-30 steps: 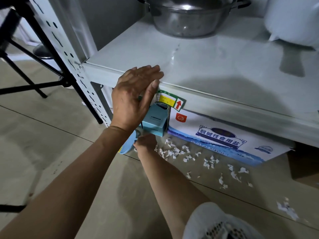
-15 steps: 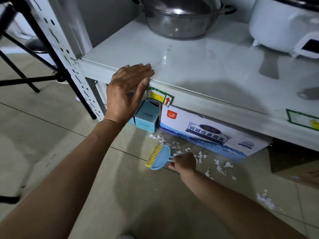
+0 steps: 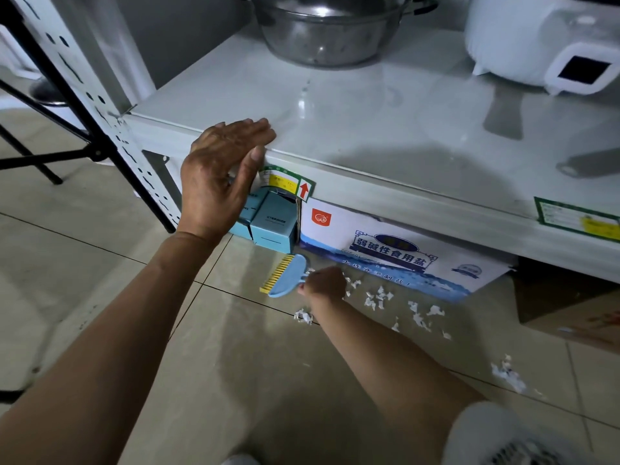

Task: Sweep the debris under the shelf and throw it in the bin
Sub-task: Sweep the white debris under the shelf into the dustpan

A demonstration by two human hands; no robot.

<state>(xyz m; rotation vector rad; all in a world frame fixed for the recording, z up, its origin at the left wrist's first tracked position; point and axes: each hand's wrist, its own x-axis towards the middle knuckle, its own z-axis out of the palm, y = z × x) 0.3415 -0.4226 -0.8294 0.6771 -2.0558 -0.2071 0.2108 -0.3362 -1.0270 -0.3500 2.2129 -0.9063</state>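
Tiled floor (image 3: 100,297) nearest, both bare forearms reaching across it. Right hand (image 3: 323,284) low at floor level, fingers curled round the handle of a small blue brush (image 3: 290,276) with yellow bristles; bristle edge faces left, brush head just in front of the boxes. White paper debris (image 3: 379,297) scattered on the floor to the right of that hand, along the front of the white salt carton (image 3: 396,253); a separate clump (image 3: 508,377) well apart, farther right. Light blue boxes (image 3: 273,223) stand under the shelf, left of the carton. Left hand (image 3: 221,176) flat, fingers straight, resting on the front edge of the white shelf (image 3: 385,129). Farther back on the shelf: steel pot (image 3: 328,31), white rice cooker (image 3: 536,41).
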